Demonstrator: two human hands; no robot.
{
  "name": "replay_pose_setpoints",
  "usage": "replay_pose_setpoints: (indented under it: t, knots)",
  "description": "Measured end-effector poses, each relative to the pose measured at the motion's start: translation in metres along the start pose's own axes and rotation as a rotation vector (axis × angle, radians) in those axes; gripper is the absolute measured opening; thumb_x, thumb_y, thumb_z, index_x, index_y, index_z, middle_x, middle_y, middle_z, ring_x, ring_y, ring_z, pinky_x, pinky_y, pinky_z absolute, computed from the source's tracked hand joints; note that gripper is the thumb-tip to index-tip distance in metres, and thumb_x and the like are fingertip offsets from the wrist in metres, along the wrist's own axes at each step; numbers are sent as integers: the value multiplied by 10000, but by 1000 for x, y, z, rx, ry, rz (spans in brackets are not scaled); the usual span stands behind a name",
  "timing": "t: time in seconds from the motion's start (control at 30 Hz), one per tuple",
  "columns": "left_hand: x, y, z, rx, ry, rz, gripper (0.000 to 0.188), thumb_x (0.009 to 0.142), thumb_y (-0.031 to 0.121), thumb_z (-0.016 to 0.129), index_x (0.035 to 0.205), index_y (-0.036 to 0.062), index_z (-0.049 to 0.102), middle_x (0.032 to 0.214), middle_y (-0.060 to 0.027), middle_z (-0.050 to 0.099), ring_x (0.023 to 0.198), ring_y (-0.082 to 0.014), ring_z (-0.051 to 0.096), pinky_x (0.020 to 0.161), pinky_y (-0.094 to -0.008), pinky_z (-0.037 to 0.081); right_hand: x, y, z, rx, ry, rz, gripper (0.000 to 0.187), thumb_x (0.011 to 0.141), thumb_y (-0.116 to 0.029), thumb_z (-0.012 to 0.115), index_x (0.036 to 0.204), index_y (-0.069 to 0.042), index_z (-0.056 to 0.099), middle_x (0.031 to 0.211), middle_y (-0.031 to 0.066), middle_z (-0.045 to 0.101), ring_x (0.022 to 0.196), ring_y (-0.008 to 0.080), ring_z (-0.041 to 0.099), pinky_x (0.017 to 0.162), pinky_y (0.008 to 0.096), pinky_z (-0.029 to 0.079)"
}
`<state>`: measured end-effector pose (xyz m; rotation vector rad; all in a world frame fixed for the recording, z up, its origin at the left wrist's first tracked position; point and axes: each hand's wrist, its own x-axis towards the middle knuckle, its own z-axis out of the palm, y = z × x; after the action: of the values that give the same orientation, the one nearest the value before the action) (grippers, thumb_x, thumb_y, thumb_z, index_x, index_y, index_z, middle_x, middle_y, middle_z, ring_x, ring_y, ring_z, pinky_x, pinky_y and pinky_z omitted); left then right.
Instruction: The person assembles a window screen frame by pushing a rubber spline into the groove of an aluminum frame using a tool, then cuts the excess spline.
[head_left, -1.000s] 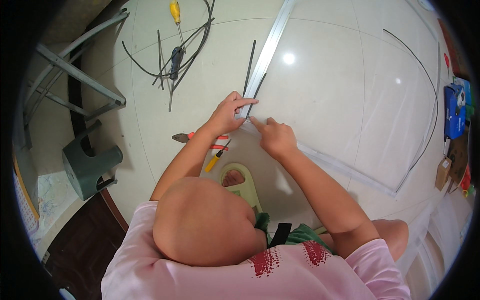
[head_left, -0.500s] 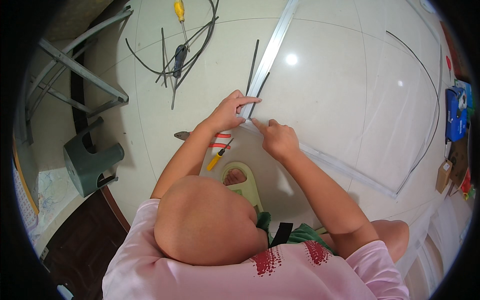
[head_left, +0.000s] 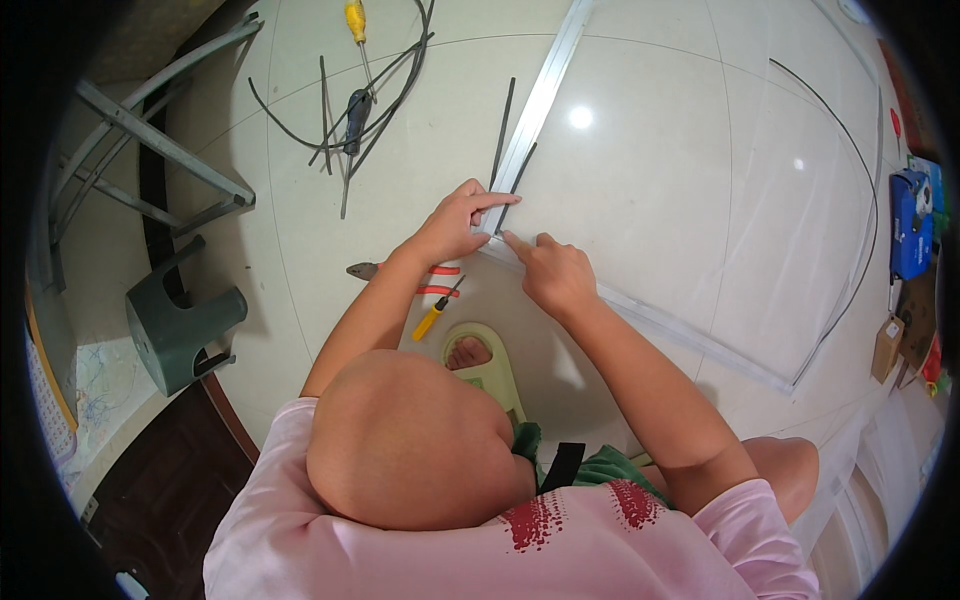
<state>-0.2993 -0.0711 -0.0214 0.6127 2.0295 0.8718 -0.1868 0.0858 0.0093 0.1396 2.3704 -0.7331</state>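
Observation:
A pale metal frame lies on the floor, its near corner under my hands. Along the inner edge of one bar runs a thin black rubber strip. My left hand reaches over the bar beside the corner; its index finger stretches across onto the strip, its thumb rests by the corner, and the other fingers are partly hidden. From the other side, my right hand points its index fingertip at the strip's near end by the corner. Its other fingers curl in, with nothing visible inside them.
Red-handled pliers and a small yellow screwdriver lie beside my left forearm. Beyond are more black strips, a dark-handled screwdriver and a yellow-handled one. A green stool is at left, a blue box at right.

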Motion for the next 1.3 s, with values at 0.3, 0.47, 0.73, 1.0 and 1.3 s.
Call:
replay_pose_setpoints:
  t: [0.3, 0.47, 0.73, 1.0, 1.3]
  knots:
    - [-2, -6, 10, -8, 69, 30, 591, 689, -33, 698, 1220, 222, 648, 841, -6, 369, 737, -148, 391, 697, -249, 399, 15, -27, -2, -218, -67, 61, 499, 842, -75, 497, 1317, -221, 534, 1001, 103, 645, 827, 288, 675, 732, 375, 545]
    - [-7, -5, 16, -1, 161, 17, 529, 723, 11, 686, 1202, 234, 658, 890, -36, 442, 785, -186, 476, 731, -285, 446, 13, -20, -1, -135, -44, 48, 504, 841, -82, 503, 1320, -232, 537, 1007, 116, 650, 850, 296, 673, 762, 381, 542]
    - [-4, -10, 20, -31, 191, 30, 557, 683, -8, 680, 1189, 225, 672, 835, 0, 378, 705, -127, 405, 659, -234, 406, 3, -17, -8, -42, 9, 74, 505, 842, -76, 499, 1318, -237, 546, 1019, 145, 645, 882, 303, 669, 789, 387, 535]
    - [-4, -13, 20, -56, 182, 27, 557, 685, -24, 644, 1182, 224, 678, 834, 0, 378, 706, -122, 405, 655, -232, 403, 8, -18, -12, -77, -25, 56, 482, 863, -100, 499, 1337, -188, 520, 1051, 149, 636, 910, 301, 670, 794, 392, 534]
    - [-4, -12, 20, 10, 228, 57, 553, 714, 4, 625, 1220, 226, 653, 832, -17, 398, 696, -135, 426, 657, -250, 416, 8, -15, -10, -60, -11, 74, 506, 852, -93, 515, 1347, -197, 515, 1043, 148, 635, 924, 296, 663, 804, 393, 530]
